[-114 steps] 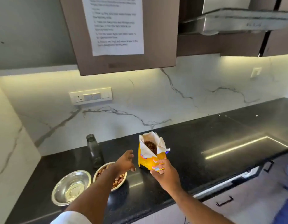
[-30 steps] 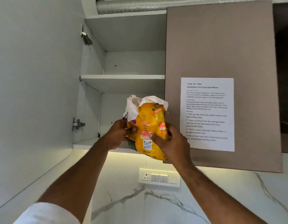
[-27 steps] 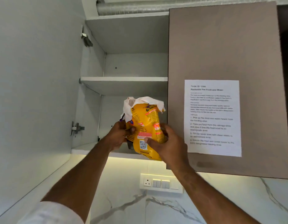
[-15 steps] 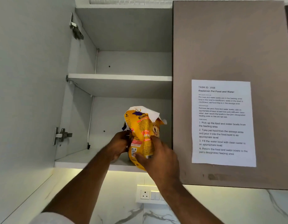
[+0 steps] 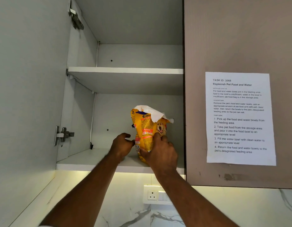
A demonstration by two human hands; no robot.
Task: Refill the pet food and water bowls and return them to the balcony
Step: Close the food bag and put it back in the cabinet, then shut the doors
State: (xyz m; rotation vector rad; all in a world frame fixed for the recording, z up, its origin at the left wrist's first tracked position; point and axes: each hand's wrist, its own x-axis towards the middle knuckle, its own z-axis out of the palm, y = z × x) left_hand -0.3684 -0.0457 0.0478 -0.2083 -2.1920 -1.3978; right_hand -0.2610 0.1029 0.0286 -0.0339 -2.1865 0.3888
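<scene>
Your right hand (image 5: 160,154) grips the pet food bag (image 5: 146,133) on the cabinet shelf (image 5: 92,163) at centre frame; your left hand (image 5: 121,145) is loosely curled beside it. Bowls out of view; water likely remains.

White lower cabinet shelf (image 5: 86,161), yellow pet food bag (image 5: 146,135) standing upright on it

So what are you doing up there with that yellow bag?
A person is standing an opened yellow pet food bag on the bottom shelf of a wall cupboard. The right hand grips the bag low down. The left hand is beside it, fingertips at its edge. A task sheet is stuck on the closed door.
</scene>
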